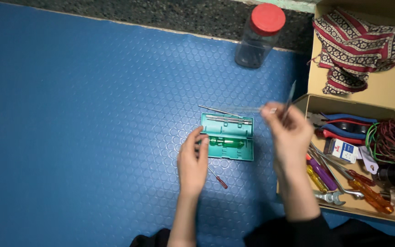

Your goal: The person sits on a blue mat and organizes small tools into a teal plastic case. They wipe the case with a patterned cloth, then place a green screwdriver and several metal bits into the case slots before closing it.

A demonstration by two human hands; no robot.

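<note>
Blue mat [69, 114], left hand [192, 160] on green case [227, 137]

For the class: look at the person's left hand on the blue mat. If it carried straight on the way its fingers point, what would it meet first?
The left hand points up the picture, its fingertips at the left end of the green case, apparently touching it. So it would probably meet that case first, though contact is hard to confirm from above.

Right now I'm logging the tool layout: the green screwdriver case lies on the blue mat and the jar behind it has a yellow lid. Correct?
Not quite. In the head view the jar has a red lid, not yellow. The green case does lie on the blue mat.
</note>
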